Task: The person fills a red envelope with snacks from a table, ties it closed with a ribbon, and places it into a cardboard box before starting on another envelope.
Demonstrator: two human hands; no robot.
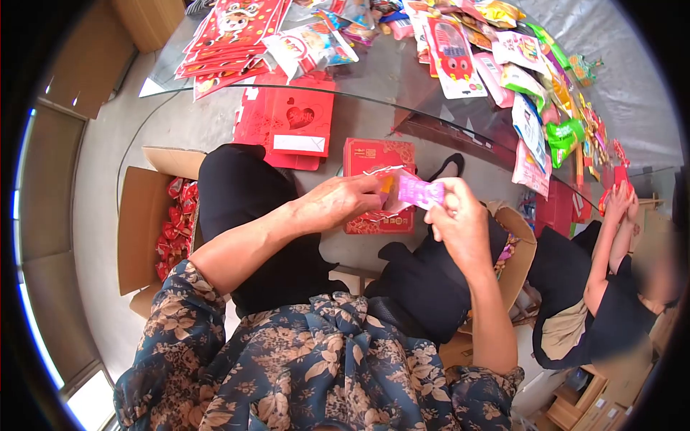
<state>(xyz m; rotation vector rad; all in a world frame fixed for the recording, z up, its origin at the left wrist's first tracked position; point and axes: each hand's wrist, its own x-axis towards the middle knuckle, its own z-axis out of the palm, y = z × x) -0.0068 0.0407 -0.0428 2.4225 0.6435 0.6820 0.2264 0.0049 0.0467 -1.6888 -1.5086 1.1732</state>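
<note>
My right hand (460,223) pinches a small pink-purple wrapped candy packet (421,192) by its right end. My left hand (348,199) has its fingers closed at the left, beside a shiny see-through wrapper with a yellow patch (389,189). Exactly what those fingers grip is hidden. Below both hands, between my knees, is a red gift box (379,152) with gold print and white cord near its top.
An open carton (140,230) of red-wrapped sweets stands left; another carton (523,258) is by my right knee. Ahead, a glass table (374,75) bears red packets (233,29) and snack bags (517,54). Red boxes (298,118) lie beneath. A co-worker (604,287) sits right.
</note>
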